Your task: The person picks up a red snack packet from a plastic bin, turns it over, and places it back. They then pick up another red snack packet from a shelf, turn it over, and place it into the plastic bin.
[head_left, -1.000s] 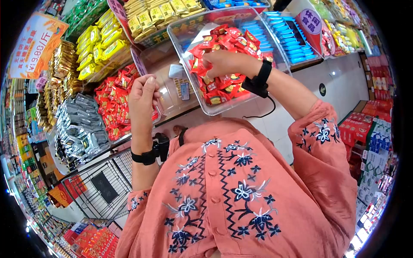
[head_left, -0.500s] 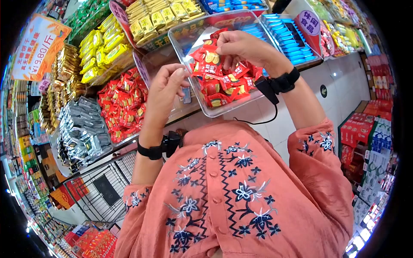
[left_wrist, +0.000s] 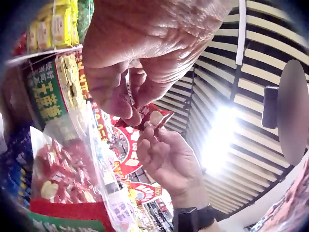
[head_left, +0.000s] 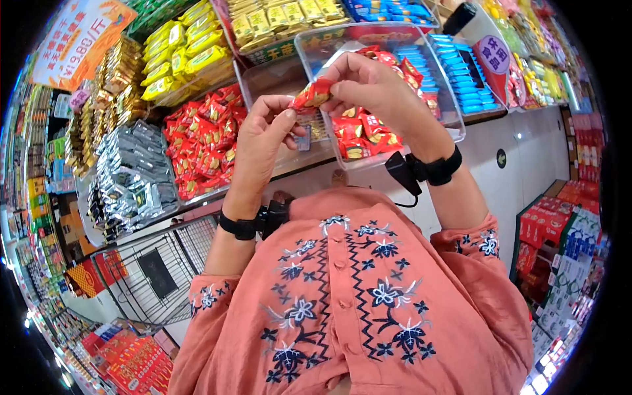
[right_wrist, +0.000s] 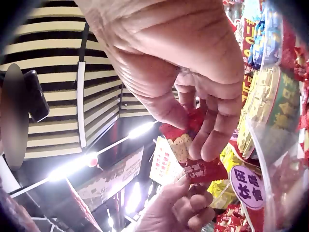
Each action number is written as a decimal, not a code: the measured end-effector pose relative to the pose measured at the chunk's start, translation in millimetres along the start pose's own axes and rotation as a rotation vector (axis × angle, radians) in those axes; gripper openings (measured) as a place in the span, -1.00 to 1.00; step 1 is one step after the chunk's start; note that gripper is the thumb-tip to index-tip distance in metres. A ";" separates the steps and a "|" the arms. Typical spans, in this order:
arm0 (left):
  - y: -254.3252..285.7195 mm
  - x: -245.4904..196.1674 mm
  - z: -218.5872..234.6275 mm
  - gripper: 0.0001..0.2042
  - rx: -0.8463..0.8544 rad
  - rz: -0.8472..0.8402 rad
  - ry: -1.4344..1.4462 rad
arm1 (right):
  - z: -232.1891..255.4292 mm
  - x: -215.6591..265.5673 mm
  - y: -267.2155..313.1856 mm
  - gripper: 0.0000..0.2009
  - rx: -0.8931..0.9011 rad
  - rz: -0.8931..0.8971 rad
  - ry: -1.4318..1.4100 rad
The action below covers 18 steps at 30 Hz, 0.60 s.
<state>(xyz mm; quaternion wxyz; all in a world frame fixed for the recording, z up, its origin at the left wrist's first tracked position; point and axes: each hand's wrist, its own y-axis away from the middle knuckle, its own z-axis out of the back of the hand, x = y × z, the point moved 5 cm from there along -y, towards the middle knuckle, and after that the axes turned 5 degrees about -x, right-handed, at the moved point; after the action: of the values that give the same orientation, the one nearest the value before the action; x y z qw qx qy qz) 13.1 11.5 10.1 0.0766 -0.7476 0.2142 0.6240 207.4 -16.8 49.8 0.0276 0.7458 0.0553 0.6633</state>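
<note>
A small red biscuit packet [head_left: 311, 96], printed with a pale biscuit, is stretched between both hands above the bins in the head view. My right hand [head_left: 372, 82] pinches its right end between thumb and fingers. At the other end, the thumb and forefinger of my left hand [head_left: 262, 135] grip the corner. In the right wrist view the packet [right_wrist: 186, 145] shows its printed biscuits, partly covered by the right fingers. Just behind the hands stands a clear plastic bin [head_left: 359, 163] with more red packets [head_left: 368, 128] inside.
To the left, another bin holds red packets [head_left: 203, 141], beside silver packets [head_left: 131, 174] and yellow packs [head_left: 187, 49]. Blue packs [head_left: 461, 82] lie to the right. A wire shopping cart [head_left: 161, 276] stands at lower left, and stacked red boxes [head_left: 546, 220] at the right.
The right hand has lifted a red packet from the clear bin and moved left with it. The left hand has moved right and up, and now grips the packet's other end.
</note>
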 end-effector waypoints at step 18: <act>52.9 3.0 166.8 -0.83 -0.396 -0.055 -0.286 | -154.2 -58.9 -51.0 -0.85 0.048 0.177 0.309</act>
<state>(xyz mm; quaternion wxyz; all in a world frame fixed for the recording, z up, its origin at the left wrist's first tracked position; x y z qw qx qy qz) -158.7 27.1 -19.6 -0.0248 -0.6577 0.0542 0.7509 45.2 21.8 4.1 -0.0577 0.6373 0.0090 0.7684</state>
